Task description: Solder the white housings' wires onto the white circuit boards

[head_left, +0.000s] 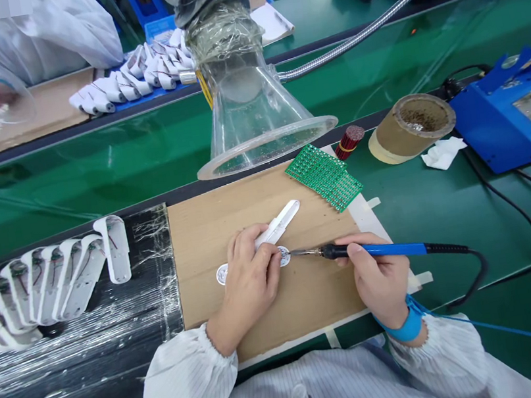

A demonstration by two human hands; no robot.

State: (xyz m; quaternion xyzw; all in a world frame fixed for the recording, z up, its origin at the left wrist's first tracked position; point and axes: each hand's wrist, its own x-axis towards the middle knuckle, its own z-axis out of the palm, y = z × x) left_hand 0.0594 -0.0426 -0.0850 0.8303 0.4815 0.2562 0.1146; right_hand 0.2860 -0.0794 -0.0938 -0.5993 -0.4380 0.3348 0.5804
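Observation:
My left hand (250, 278) lies over a white plastic housing (284, 219), with its fingers closed on it and pressing it against the cardboard. A small round white end (285, 256) shows beside the fingertips, and another rounded white end (221, 274) sticks out left of the hand. How these parts join is hidden under the palm. In my right hand (382, 278) is a soldering iron (393, 249) with a blue handle, gripped like a pen. Its metal tip points left and meets the small round end near my left fingertips. A blue wrist strap circles my right wrist.
Behind the hands lie green circuit boards (325, 177) and a bundle of dark red wires (349, 141). A clear fume hood (258, 120) hangs above. White housings (62, 276) line the left side. A brown pot (409, 127) and blue soldering station (507, 116) stand right. A co-worker's sleeve (46, 39) shows opposite.

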